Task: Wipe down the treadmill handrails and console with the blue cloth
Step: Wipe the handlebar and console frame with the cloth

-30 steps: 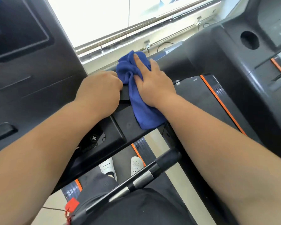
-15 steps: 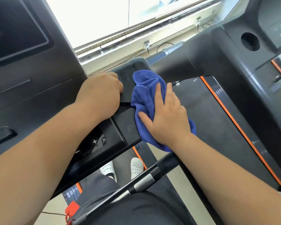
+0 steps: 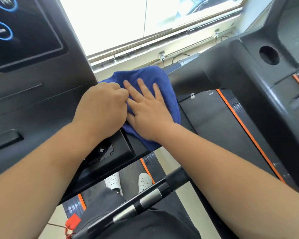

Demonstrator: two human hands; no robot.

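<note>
The blue cloth (image 3: 167, 94) is spread over the far end of the black handrail (image 3: 123, 149), which carries a speed plus button. My right hand (image 3: 145, 109) lies flat on the cloth with straight, spread fingers, pressing it onto the rail. Curled into a fist, my left hand (image 3: 102, 107) sits on the rail's left side, right against the right hand, with a bit of cloth showing beyond its knuckles. I cannot tell whether its fingers also catch the cloth. The dark console (image 3: 24, 40) with blue ringed buttons rises at the upper left.
A second treadmill (image 3: 248, 75) with a round cup holder (image 3: 268, 55) stands close on the right, its orange-edged belt below. A black bar with metal pulse grips (image 3: 145, 199) crosses low in front of me. A bright window fills the back. A red safety clip (image 3: 72, 221) hangs low left.
My right hand slid the cloth back up the rail toward its far end and flattened out on it. The cloth now lies spread wide. The left hand stayed on the rail.
</note>
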